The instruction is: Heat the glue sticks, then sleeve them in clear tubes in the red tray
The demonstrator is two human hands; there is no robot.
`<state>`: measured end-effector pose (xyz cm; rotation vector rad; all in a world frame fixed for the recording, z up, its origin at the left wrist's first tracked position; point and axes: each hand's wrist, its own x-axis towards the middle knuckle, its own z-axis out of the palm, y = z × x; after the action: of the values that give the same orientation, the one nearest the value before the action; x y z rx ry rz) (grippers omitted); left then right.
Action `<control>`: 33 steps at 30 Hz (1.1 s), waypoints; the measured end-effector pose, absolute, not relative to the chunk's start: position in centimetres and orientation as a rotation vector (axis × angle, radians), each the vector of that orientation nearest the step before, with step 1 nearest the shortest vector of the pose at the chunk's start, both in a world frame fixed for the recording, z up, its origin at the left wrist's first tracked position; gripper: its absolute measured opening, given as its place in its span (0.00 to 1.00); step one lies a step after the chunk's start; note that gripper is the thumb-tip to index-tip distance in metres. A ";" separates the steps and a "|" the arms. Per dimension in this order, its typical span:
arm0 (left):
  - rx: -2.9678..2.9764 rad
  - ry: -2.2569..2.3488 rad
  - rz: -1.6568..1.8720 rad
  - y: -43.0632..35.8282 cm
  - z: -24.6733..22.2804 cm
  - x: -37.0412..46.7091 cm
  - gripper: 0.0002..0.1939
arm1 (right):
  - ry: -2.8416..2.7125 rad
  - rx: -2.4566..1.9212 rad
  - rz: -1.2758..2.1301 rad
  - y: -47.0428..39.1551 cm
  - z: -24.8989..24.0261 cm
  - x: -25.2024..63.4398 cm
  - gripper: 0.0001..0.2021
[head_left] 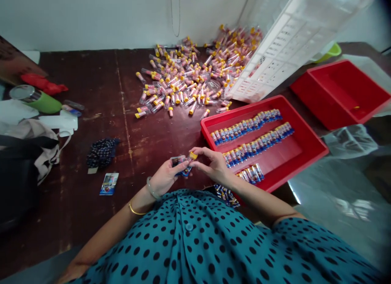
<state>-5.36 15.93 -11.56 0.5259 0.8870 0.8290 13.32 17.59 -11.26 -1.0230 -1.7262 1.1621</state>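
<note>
My left hand (165, 176) is closed on a small blue printed packet (185, 171) in front of my body. My right hand (214, 164) pinches the yellow cap of a small clear tube (193, 155). The tube meets the packet between the two hands; how far it sits inside is hidden by the fingers. Just right of my right hand, a shallow red tray (302, 166) holds rows of blue packets (256, 147) with yellow caps showing. More blue packets (226, 195) lie in a heap beside my right forearm.
Many yellow-capped tubes with pink contents (183, 84) are piled at the back of the dark table (91, 68). A white plastic basket (269, 51) leans over them. A deep red bin (324, 92) stands at right. At left are a flat packet (109, 183), dark cloth (102, 152) and green flask (45, 101).
</note>
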 end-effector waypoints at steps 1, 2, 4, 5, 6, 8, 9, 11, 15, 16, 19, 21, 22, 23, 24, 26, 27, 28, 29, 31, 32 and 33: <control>0.521 0.884 0.838 15.9 -11.4 -5.2 0.15 | -1.712 -1.024 1.138 17.3 -11.3 13.3 0.12; 0.521 0.881 0.840 16.0 -11.3 -5.0 0.15 | -1.704 -1.027 1.122 17.2 -11.3 13.3 0.12; 0.527 0.878 0.837 16.1 -11.2 -4.7 0.15 | -1.690 -1.031 1.110 17.2 -11.3 13.4 0.11; 0.528 0.880 0.839 16.2 -11.2 -4.6 0.15 | -1.681 -1.030 1.108 17.3 -11.3 13.5 0.10; 0.528 0.882 0.842 16.3 -11.2 -4.5 0.15 | -1.671 -1.025 1.109 17.4 -11.3 13.6 0.10; 0.535 0.888 0.841 16.4 -11.2 -4.3 0.16 | -1.653 -1.008 1.113 17.7 -11.3 13.9 0.09; 0.542 0.891 0.838 16.5 -11.2 -4.3 0.16 | -1.647 -1.004 1.113 17.9 -11.3 14.0 0.09; 0.554 0.896 0.828 16.5 -11.2 -4.2 0.17 | -1.643 -1.007 1.124 17.9 -11.3 14.1 0.08; 0.562 0.916 0.827 16.6 -11.3 -4.0 0.17 | -1.608 -1.017 1.223 17.6 -11.1 13.5 0.09; 0.560 0.920 0.826 16.6 -11.3 -3.9 0.17 | -1.578 -1.005 1.264 17.7 -10.9 13.6 0.09; 0.569 0.917 0.787 17.0 -11.5 -3.7 0.17 | -1.453 -0.971 1.289 19.0 -10.2 16.1 0.09; 0.584 0.925 0.767 17.3 -11.8 -3.8 0.16 | -1.403 -1.072 1.182 20.6 -9.9 20.7 0.09; 0.592 0.932 0.762 17.5 -12.1 -3.9 0.15 | -1.400 -1.190 1.104 21.3 -9.9 23.7 0.09; 0.599 0.938 0.759 17.7 -12.4 -4.0 0.14 | -1.424 -1.364 1.030 21.7 -10.0 27.0 0.09; 0.606 0.943 0.754 17.8 -12.7 -4.1 0.14 | -1.467 -1.596 0.943 21.7 -10.3 30.2 0.08; 0.621 0.950 0.728 17.9 -13.2 -4.5 0.14 | -1.591 -2.122 0.843 20.7 -11.0 35.7 0.05; 0.626 0.959 0.714 17.9 -13.4 -4.6 0.15 | -1.612 -2.219 0.857 19.9 -11.6 37.5 0.04; 0.628 0.973 0.701 17.9 -13.6 -4.8 0.16 | -1.632 -2.263 0.875 19.0 -12.1 38.6 0.03; 0.622 0.989 0.690 17.9 -13.7 -5.0 0.18 | -1.652 -2.270 0.886 18.4 -12.7 39.1 0.03; 0.591 1.009 0.683 17.9 -13.9 -5.2 0.20 | -1.684 -2.254 0.835 18.4 -13.7 38.8 0.06; 0.574 1.008 0.686 17.9 -14.1 -5.2 0.20 | -1.699 -2.235 0.763 19.2 -14.0 38.1 0.08; 0.564 1.001 0.691 18.0 -14.3 -5.1 0.19 | -1.722 -2.189 0.682 20.5 -14.0 37.1 0.09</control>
<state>-5.14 18.03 -14.33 0.5643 1.0011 0.6911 37.15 20.52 -14.05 -2.1889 -1.7224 0.6817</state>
